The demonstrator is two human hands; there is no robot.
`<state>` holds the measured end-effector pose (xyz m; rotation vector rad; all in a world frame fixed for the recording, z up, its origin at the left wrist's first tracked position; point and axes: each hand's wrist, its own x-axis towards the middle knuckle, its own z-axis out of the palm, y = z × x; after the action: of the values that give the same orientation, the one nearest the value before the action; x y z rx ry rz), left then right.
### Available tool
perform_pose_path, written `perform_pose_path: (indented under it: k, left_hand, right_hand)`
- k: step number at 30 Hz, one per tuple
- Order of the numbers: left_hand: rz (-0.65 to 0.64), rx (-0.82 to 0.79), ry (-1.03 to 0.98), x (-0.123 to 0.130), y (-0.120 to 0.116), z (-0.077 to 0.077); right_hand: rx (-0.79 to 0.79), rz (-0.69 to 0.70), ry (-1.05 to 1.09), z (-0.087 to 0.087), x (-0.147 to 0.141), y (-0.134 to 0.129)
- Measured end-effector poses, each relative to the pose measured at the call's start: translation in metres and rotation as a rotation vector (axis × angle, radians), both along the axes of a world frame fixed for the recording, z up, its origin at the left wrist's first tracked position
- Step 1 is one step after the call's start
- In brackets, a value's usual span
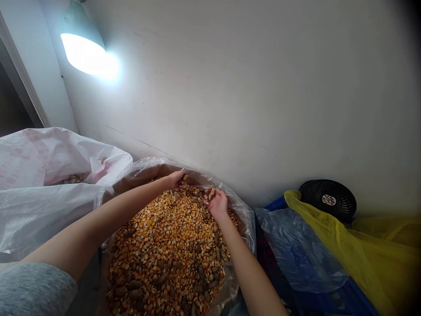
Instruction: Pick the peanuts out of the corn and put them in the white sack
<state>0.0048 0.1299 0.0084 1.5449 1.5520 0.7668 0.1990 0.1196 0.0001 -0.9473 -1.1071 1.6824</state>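
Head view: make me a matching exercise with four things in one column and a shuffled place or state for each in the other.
1. Bare right hand
2. White woven plastic sack
3. Round black slotted plastic object
4. Bulb with a greenish base

A. Lit, at upper left
B. Holding an unshelled tan peanut
C. By the wall, at right
D. Open, with peanuts inside

Pairs: 1-B, 2-D, 3-C, 4-A

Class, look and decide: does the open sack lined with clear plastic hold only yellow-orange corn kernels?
No, brown, oblong peanuts in their shells lie among the corn kernels inside the sack.
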Motion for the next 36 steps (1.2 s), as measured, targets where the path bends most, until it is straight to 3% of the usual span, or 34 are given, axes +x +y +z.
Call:
perform_pose_path:
  k: [2, 4, 9, 11, 13, 16, 19, 22, 25, 28, 31, 34, 36]
  left_hand:
    - [0.029, -0.029, -0.047, -0.002, 0.001, 0.001]
    - [0.052, -0.052, -0.06, -0.005, 0.001, 0.002]
    - [0.103, -0.084, 0.073, -0.011, -0.002, 0.003]
    - [0.129, -0.085, 0.183, -0.01, -0.005, 0.002]
    - [0.151, -0.088, 0.285, -0.006, -0.01, 0.0]
    - [0.154, -0.107, 0.369, 0.003, -0.015, -0.005]
    - [0.122, -0.135, 0.357, 0.007, -0.015, -0.006]
    - [0.057, -0.178, 0.26, -0.001, -0.012, 0.0]
    - [-0.013, -0.2, 0.108, -0.011, -0.008, 0.011]
    - [-0.052, -0.231, -0.125, -0.018, -0.007, 0.019]
    - [-0.014, -0.29, -0.392, -0.019, -0.006, 0.019]
    - [0.065, -0.268, -0.392, -0.017, -0.006, 0.015]
    - [0.083, -0.239, -0.332, -0.016, -0.006, 0.011]
  right_hand:
    - [-0.038, -0.027, -0.068, -0.002, 0.001, 0.0]
    - [0.034, -0.03, -0.303, -0.006, 0.0, -0.001]
    - [0.541, 0.146, -1.053, -0.016, -0.006, -0.011]
    - [0.667, 0.228, -1.21, -0.018, -0.009, -0.014]
    - [0.691, 0.239, -1.267, -0.018, -0.011, -0.015]
    - [0.526, 0.13, -1.059, -0.015, -0.011, -0.012]
    - [0.23, -0.021, -0.503, -0.009, -0.007, -0.005]
    - [-0.035, -0.081, -0.007, -0.003, -0.002, 0.001]
    - [-0.132, -0.077, 0.119, -0.001, 0.001, 0.003]
    - [-0.025, -0.058, -0.132, -0.004, -0.001, 0.0]
    - [0.249, -0.011, -0.661, -0.009, -0.003, -0.005]
    - [0.617, 0.125, -1.172, -0.013, -0.007, -0.011]
    - [0.792, 0.228, -1.396, -0.016, -0.01, -0.013]
